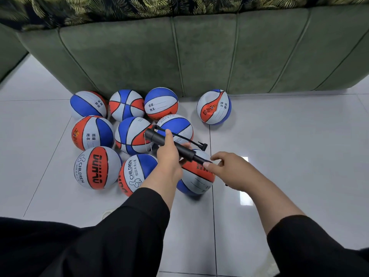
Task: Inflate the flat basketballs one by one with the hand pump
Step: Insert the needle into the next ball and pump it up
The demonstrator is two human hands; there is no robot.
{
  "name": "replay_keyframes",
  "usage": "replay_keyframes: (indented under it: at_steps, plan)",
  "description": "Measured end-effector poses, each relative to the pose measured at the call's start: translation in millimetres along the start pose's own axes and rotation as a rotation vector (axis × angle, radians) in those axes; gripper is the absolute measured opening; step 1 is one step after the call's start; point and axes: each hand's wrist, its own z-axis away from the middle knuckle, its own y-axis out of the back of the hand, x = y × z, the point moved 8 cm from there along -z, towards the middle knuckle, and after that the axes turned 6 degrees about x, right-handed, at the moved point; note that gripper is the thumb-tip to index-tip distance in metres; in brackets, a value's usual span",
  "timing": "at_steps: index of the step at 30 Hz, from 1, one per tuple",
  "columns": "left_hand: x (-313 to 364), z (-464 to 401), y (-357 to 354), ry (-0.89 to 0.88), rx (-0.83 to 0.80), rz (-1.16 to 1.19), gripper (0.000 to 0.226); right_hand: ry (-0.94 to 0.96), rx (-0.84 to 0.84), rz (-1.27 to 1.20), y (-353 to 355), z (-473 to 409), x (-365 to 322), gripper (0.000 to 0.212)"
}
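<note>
Sofa (199, 52): green, padded, ran across the back of the view; a leaf-patterned cover (139, 7) lay along its top.

Floor (299, 156): pale glossy tiles with dark joints.

Basketballs: ten, red, blue and grey, on the floor before the sofa. Nine sat in a tight cluster (127, 134), several touching. One dented ball (214, 106) stood apart to the right, just beside the sofa base. The nearest ball (196, 180) lay under both hands, partly hidden by the left forearm.

Sleeves (119, 226): black, filling the lower edge.

Pump (175, 145): black, held slantwise above the nearest ball; thin hose (189, 140) looped alongside, ending in a nozzle (203, 146).

Left hand (168, 154): fingers curled around the pump barrel.

Right hand (227, 166): fingertips pinching the pump's near end.
</note>
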Motion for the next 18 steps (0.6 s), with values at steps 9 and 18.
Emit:
replay_keyframes:
  at_steps: [9, 18]
  plan:
    - [3.5, 8.9, -31.7, -0.031, -0.194, -0.318, 0.060, 0.186, 0.003, -0.061, 9.4, -26.7, -30.9, 0.037]
    - [-16.6, -3.3, -35.2, -0.530, -0.173, -1.001, 0.045, 0.009, 0.109, -0.277, 23.9, -66.8, 9.5, 0.016]
